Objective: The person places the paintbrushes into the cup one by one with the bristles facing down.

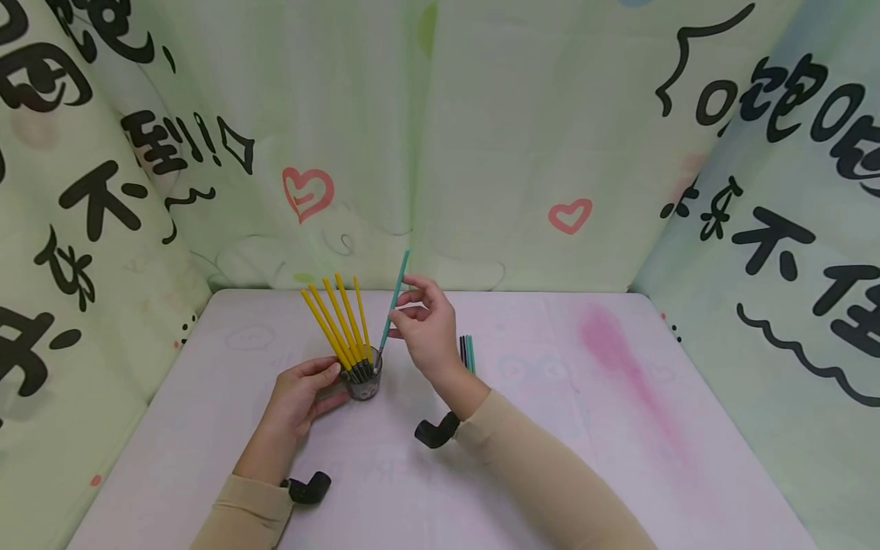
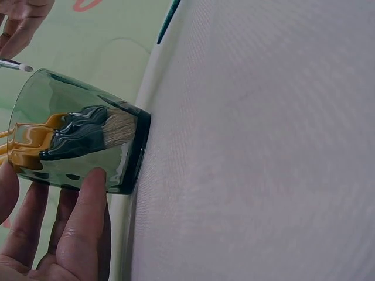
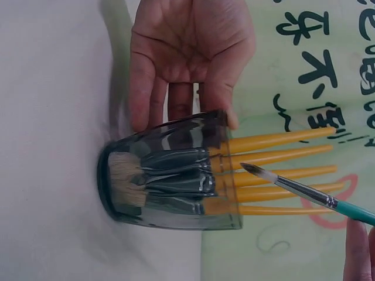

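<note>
A clear, grey-tinted glass (image 1: 364,388) stands on the table with several yellow-handled paintbrushes (image 1: 341,321) in it, bristles down as seen in the right wrist view. My left hand (image 1: 305,397) touches its left side, thumb near the rim and fingers fairly straight along the wall (image 3: 187,47). Between thumb and fingers, my right hand (image 1: 426,325) pinches a teal-handled paintbrush (image 1: 400,283). That brush tilts with its slim pointed bristles down, and in the left wrist view its tip (image 2: 24,67) is just above the glass's rim.
Slim teal and dark sticks (image 1: 468,353) lie beyond my right wrist, partly hidden by it. The white table (image 1: 550,428) has a pink smear on its right. Patterned curtains (image 1: 495,153) with lettering and hearts surround it at the back and sides.
</note>
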The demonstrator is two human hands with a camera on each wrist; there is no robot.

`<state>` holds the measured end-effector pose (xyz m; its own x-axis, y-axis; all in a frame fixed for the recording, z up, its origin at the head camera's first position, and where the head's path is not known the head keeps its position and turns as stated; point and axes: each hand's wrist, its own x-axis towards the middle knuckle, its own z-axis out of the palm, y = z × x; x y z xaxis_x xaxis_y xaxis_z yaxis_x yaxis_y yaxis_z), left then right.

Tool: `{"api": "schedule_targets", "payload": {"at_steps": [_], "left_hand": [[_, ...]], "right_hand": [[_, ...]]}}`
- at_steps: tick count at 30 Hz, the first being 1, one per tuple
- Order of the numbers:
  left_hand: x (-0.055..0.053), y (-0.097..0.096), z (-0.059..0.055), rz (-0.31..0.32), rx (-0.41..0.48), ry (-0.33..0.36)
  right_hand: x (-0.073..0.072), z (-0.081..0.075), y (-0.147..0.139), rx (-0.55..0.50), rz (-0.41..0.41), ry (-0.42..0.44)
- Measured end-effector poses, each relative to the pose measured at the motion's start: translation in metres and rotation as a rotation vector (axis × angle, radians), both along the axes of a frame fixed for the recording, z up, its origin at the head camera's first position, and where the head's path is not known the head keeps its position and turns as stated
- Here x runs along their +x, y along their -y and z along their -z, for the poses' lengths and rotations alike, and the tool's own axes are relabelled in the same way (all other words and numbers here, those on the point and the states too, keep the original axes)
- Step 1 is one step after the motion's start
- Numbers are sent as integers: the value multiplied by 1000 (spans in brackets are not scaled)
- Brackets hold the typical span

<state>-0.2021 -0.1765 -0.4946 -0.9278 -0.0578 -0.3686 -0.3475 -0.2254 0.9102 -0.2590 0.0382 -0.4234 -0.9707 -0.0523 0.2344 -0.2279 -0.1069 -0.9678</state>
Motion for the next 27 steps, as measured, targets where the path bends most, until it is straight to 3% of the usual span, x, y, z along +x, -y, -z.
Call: {"api": "schedule_targets", "payload": {"at_steps": [27], "left_hand": [[0, 0, 0, 4, 2, -2]], "right_hand": [[-12, 37, 18, 264, -77, 8]]}}
